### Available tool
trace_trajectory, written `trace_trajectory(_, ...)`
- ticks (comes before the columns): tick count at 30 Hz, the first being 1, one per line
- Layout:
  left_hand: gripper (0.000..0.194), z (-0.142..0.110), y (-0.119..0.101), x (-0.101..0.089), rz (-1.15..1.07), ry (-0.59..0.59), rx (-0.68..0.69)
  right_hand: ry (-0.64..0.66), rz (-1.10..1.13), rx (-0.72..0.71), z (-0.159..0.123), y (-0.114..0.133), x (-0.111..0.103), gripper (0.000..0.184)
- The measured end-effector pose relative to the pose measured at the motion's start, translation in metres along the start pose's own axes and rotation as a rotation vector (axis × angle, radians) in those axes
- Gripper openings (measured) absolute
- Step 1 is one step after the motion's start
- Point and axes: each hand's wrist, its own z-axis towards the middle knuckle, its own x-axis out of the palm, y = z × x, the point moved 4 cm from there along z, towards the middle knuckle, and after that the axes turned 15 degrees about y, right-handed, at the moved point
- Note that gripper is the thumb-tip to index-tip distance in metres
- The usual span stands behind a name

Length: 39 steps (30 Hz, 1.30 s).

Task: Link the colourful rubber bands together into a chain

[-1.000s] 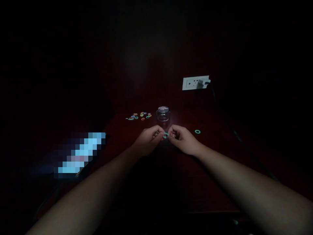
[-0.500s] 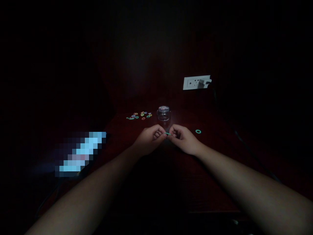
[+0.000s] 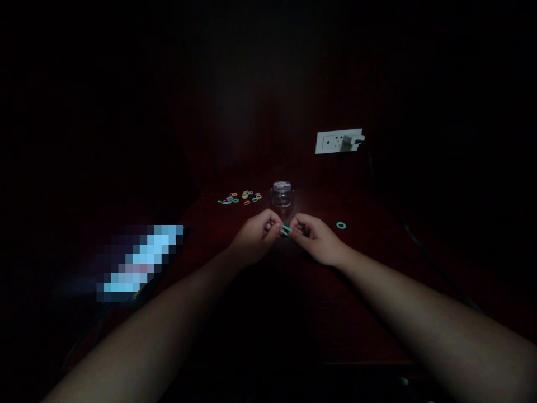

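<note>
Between both hands a small green hair tie [image 3: 287,229] is pinched, its two strands showing as short parallel lines in the gap. My left hand [image 3: 258,238] grips its left side with thumb and fingertips. On its right side, my right hand [image 3: 314,238] is closed the same way. Just beyond the fingers stands a clear lidded jar [image 3: 282,196], its lower part close behind my hands. Another green ring-shaped hair tie [image 3: 341,225] lies flat on the table to the right of my right hand.
Several coloured hair ties [image 3: 235,200] lie scattered left of the jar on the dark red table [image 3: 310,313]. A lit, pixelated screen [image 3: 145,260] is at the left. A white wall socket [image 3: 339,141] holds a plug, and a cable [image 3: 419,243] runs along the right. The surroundings are very dark.
The strands of the green hair tie looked merged half a second ago and now show apart. Both hands stay nearly in place, still pinching it. The view has shifted slightly.
</note>
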Motion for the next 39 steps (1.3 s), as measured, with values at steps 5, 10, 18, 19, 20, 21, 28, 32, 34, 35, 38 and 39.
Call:
trace_trajectory(5, 0.015, 0.0, 0.001, -0.001, -0.002, -0.003, 0.008, 0.033, 0.081, 0.011, 0.0, 0.001, 0.002, 0.015)
trace_trajectory(10, 0.015, 0.0, 0.004, -0.001, -0.046, -0.013, 0.004, 0.043, 0.108, 0.011, 0.0, 0.003, 0.003, 0.014)
trace_trajectory(18, 0.017, 0.0, 0.005, 0.003, -0.126, 0.045, 0.008, 0.035, 0.071, -0.007, 0.0, 0.004, 0.002, 0.014)
trace_trajectory(19, 0.018, -0.001, 0.005, 0.003, -0.13, 0.055, 0.009, 0.029, 0.061, -0.007, 0.0, 0.004, 0.002, 0.014)
trace_trajectory(20, 0.019, -0.001, 0.005, 0.003, -0.134, 0.063, 0.01, 0.021, 0.051, -0.008, 0.0, 0.004, 0.001, 0.014)
trace_trajectory(21, 0.02, -0.001, 0.005, 0.003, -0.134, 0.07, 0.009, 0.014, 0.042, -0.008, 0.0, 0.004, 0.001, 0.014)
trace_trajectory(28, 0.022, -0.002, 0.006, 0.008, -0.171, 0.175, -0.029, -0.031, 0.003, 0.007, 0.001, 0.001, -0.002, 0.013)
trace_trajectory(32, 0.02, -0.001, 0.007, 0.01, -0.18, 0.157, -0.042, -0.035, 0.011, 0.015, 0.002, 0.0, -0.002, 0.014)
trace_trajectory(34, 0.019, 0.0, 0.008, 0.01, -0.182, 0.148, -0.054, -0.037, 0.008, 0.014, 0.002, 0.0, -0.002, 0.014)
trace_trajectory(35, 0.019, 0.001, 0.008, 0.01, -0.181, 0.143, -0.058, -0.039, 0.003, 0.014, 0.002, 0.0, -0.002, 0.013)
trace_trajectory(38, 0.018, 0.001, 0.009, 0.009, -0.169, 0.118, -0.051, -0.032, 0.005, 0.013, 0.002, 0.0, -0.002, 0.013)
trace_trajectory(39, 0.018, 0.001, 0.008, 0.009, -0.166, 0.109, -0.046, -0.03, 0.011, 0.017, 0.002, -0.001, -0.002, 0.013)
